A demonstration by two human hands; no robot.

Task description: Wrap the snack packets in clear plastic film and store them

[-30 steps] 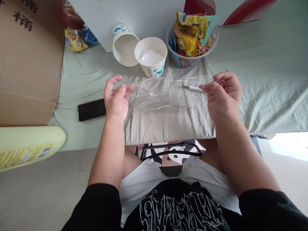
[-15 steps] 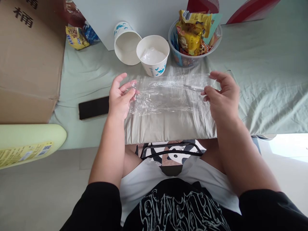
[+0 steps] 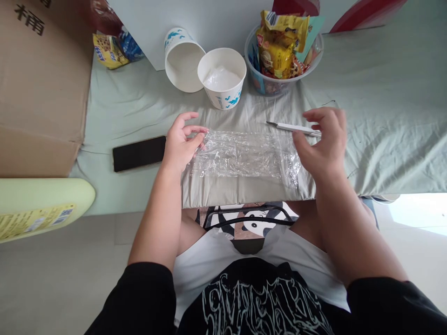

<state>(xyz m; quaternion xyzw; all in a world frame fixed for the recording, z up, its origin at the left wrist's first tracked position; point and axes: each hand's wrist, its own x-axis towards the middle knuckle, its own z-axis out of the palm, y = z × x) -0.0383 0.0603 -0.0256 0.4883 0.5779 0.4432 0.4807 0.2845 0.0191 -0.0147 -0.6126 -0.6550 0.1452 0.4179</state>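
Note:
A crinkled sheet of clear plastic film (image 3: 244,156) lies flat on the green-grey cloth near the table's front edge. My left hand (image 3: 179,144) is at the film's left end, thumb and curled fingers pinched on its edge. At the film's right end hovers my right hand (image 3: 323,144), fingers apart, with the thumb close to the film's corner. A slim white tool (image 3: 289,127) lies on the cloth just behind the film, partly under my right fingers.
Two white paper tubs (image 3: 221,77) stand behind, one tipped on its side (image 3: 181,60). A clear bowl of snack packets (image 3: 282,51) is at the back right. A black phone (image 3: 139,152) lies left, beside a cardboard box (image 3: 42,83).
The film, held stretched above the table between both hands, has come down and now lies flat on the cloth. My right hand has let go of its end and opened.

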